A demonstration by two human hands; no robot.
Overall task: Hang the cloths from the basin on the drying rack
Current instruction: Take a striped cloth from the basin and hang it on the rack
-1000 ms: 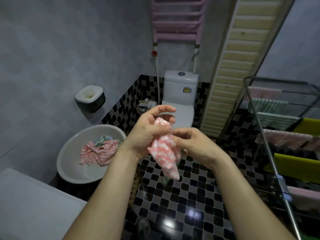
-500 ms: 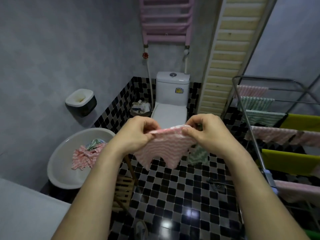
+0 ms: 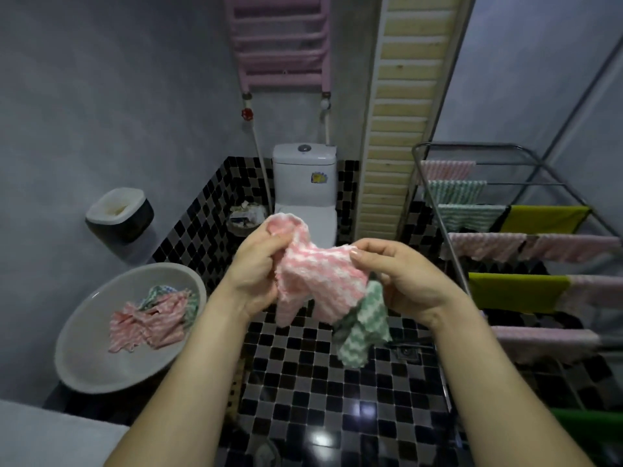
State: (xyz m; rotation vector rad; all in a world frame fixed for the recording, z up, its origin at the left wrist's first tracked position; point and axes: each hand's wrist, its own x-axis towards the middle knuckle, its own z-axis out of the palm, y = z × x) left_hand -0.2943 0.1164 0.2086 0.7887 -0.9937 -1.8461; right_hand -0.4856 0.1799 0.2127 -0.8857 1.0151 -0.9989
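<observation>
A pink-and-white striped cloth (image 3: 317, 274) is bunched between both hands at chest height. My left hand (image 3: 256, 264) grips its left side and my right hand (image 3: 404, 274) pinches its right edge. A green-and-white cloth (image 3: 362, 332) hangs below my right hand, held in the same hand. The white basin (image 3: 87, 362) sits low on the left with pink and green cloths (image 3: 151, 318) still in it. The metal drying rack (image 3: 451, 244) stands on the right, with pink, green and yellow cloths draped over its rails.
A white toilet (image 3: 305, 183) stands straight ahead against the back wall, with a small bin (image 3: 246, 217) beside it. A wall-mounted holder (image 3: 118, 214) is at the left. The floor is black-and-white checked tile (image 3: 337, 399). A pink radiator (image 3: 279, 38) hangs above.
The pink cloth was stretched flat between both hands half a second ago; now it is bunched again and my left hand has regripped it. The green cloth under my right hand shows more.
</observation>
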